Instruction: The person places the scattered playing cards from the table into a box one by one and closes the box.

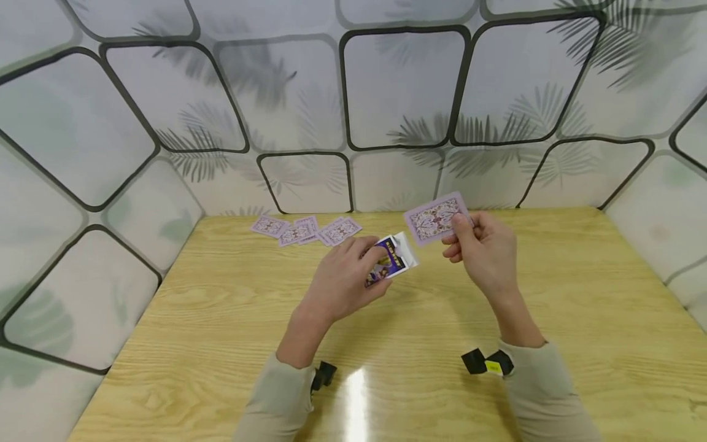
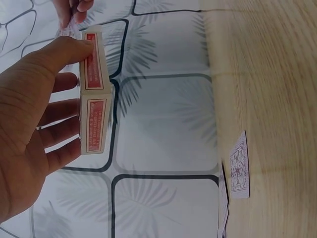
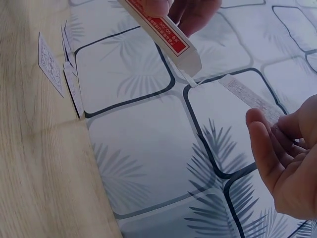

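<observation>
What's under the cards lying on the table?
Under the cards is the wooden table. Where they overlap, only edges of the lower ones peek out. The rest of those is covered, and I can't see whether anything else is hidden beneath.

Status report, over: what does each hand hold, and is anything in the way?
Left hand grips card box. Right hand pinches patterned card, apart from box. Loose cards near far edge of table; no obstacle seen between card and box.
</observation>
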Demonstrator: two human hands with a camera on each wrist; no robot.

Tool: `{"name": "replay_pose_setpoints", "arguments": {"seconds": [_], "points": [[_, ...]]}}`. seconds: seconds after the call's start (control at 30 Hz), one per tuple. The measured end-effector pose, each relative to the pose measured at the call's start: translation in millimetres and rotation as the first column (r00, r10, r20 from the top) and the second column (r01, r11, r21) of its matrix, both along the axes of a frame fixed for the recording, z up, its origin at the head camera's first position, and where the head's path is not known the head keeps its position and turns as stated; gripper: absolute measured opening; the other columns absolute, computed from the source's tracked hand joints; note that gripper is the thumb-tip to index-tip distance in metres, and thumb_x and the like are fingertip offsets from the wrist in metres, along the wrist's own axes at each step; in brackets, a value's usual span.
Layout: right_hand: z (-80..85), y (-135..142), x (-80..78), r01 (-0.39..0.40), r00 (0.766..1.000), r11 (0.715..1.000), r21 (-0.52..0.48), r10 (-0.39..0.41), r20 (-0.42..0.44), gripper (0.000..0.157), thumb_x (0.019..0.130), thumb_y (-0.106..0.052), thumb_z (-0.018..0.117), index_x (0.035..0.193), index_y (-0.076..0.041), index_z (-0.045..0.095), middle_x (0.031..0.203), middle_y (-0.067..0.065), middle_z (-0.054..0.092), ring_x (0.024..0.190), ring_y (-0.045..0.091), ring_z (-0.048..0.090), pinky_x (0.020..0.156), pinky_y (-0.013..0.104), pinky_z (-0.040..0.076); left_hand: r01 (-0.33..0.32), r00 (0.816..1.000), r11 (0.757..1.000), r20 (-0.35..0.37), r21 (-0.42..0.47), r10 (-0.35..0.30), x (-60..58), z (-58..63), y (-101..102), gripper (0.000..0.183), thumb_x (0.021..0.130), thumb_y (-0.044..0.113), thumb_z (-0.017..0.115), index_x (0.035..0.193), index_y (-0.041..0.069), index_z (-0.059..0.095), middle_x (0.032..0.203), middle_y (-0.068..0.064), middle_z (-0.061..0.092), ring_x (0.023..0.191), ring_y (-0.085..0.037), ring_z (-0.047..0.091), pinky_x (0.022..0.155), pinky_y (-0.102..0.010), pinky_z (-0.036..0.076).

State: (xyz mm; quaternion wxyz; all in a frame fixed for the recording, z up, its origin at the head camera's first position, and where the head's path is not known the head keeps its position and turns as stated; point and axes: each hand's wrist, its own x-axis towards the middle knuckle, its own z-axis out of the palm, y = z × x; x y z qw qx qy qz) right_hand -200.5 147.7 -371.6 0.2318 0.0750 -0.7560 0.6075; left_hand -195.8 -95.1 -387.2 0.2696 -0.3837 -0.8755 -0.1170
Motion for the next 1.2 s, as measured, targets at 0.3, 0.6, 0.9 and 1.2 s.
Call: {"name": "replay_pose_setpoints", "arguments": {"seconds": [0.3,0.6,0.9,1.2], "points": [[6.0,0.4,5.3,0.011,0.999,0.998,0.056,-0.013,0.035,0.036,0.103,-0.022,0.054,0.089,0.009,0.068,0.054,-0.008,0.061,0.038,0.009,0.055,0.036,0.022,0.045,-0.013,1.0,1.0,-0.024,0.011,0.013,-0.5,1.9,0.2,0.039,0.084,0.034,0.078,0.11,0.01,0.064,0.12,-0.011,0.064,0.101,-0.025,0.063,0.08,-0.034,0.055],[3.8,-0.4,3.7,0.004,0.999,0.997,0.075,-0.008,0.051,0.033,0.101,-0.02,0.059,0.087,0.007,0.071,0.052,-0.005,0.058,0.036,0.009,0.051,0.035,0.021,0.042,-0.01,1.0,1.0,-0.027,0.028,0.01,-0.5,2.6,0.6,0.039,0.083,0.034,0.079,0.11,0.01,0.064,0.119,-0.01,0.065,0.1,-0.024,0.063,0.079,-0.034,0.055],[-0.9,-1.2,1.7,-0.076,0.997,0.993,0.089,0.073,0.035,0.032,0.101,-0.021,0.058,0.085,0.005,0.069,0.058,0.004,0.06,0.041,0.012,0.053,0.039,0.023,0.046,0.008,0.999,0.999,-0.049,0.046,-0.006,0.7,4.6,-0.2,0.038,0.082,0.032,0.08,0.109,0.009,0.064,0.116,-0.01,0.065,0.099,-0.025,0.063,0.078,-0.033,0.055],[-0.3,-1.9,3.1,-0.106,0.993,0.989,0.108,0.1,0.059,0.031,0.101,-0.019,0.059,0.083,0.005,0.068,0.059,0.006,0.061,0.043,0.013,0.055,0.04,0.022,0.046,0.012,0.998,0.999,-0.054,0.046,-0.009,-0.1,4.7,-1.0,0.039,0.082,0.033,0.079,0.109,0.009,0.065,0.116,-0.01,0.065,0.097,-0.024,0.063,0.075,-0.033,0.055]]}}
